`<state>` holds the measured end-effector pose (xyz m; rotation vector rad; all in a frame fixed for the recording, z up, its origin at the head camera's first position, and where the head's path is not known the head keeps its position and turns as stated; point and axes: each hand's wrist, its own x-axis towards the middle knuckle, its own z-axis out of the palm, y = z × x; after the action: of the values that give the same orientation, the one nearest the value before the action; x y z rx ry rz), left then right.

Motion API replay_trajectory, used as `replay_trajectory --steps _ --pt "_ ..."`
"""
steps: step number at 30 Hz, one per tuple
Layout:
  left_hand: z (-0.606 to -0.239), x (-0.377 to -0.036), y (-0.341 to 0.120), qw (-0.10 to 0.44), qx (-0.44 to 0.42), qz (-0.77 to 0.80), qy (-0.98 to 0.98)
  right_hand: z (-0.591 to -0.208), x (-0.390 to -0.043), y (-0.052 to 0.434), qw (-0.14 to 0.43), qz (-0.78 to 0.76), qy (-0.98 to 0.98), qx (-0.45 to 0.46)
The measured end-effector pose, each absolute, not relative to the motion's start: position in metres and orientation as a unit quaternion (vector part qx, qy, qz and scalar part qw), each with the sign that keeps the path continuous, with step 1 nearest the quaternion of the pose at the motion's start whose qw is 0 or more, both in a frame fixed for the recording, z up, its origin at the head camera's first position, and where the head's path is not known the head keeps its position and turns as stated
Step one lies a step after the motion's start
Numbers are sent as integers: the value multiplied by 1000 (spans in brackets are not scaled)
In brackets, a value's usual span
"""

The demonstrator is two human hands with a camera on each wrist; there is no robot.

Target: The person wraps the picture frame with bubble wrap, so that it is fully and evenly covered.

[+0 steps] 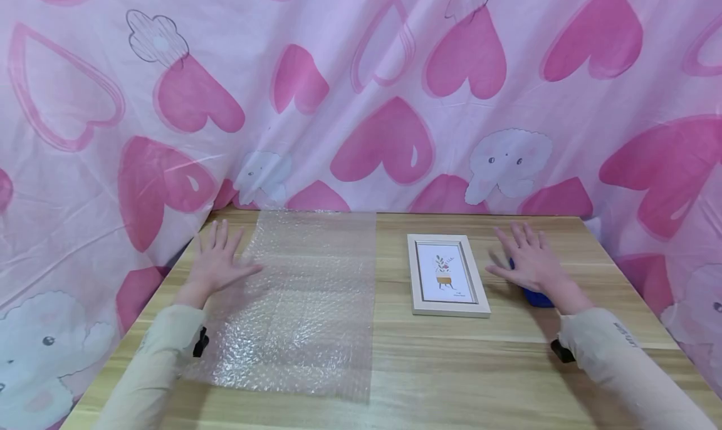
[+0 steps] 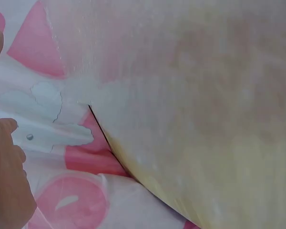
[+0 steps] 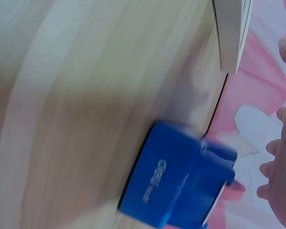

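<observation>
The spread right hand (image 1: pixel 527 257) hovers over the blue tape dispenser (image 1: pixel 536 297), frame (image 1: pixel 447 274) at its 9 o'clock, long axis 12-to-6; spread left hand (image 1: pixel 217 261) rests on bubble wrap (image 1: pixel 299 304).

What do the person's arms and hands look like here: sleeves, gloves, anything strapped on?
Both hands, left hand and right hand, are bare, with no gloves. Each arm wears a pale cream long sleeve; the right sleeve bears small dark lettering. A small black device sits at each wrist.
</observation>
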<state>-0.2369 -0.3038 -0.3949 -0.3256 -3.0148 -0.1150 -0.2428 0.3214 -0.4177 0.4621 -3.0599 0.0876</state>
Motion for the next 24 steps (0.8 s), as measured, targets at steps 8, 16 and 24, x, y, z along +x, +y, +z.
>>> replay_trajectory --steps 8,16,24 --pt "-387 -224 -319 46 -81 -53 -994 -419 -249 301 30 73 -983 169" --pt "-387 -213 -331 17 -68 -78 -994 -420 -251 271 22 125 -969 210" --pt "-386 -202 -339 -42 -47 -131 -989 -420 -249 235 -1 238 -944 227"
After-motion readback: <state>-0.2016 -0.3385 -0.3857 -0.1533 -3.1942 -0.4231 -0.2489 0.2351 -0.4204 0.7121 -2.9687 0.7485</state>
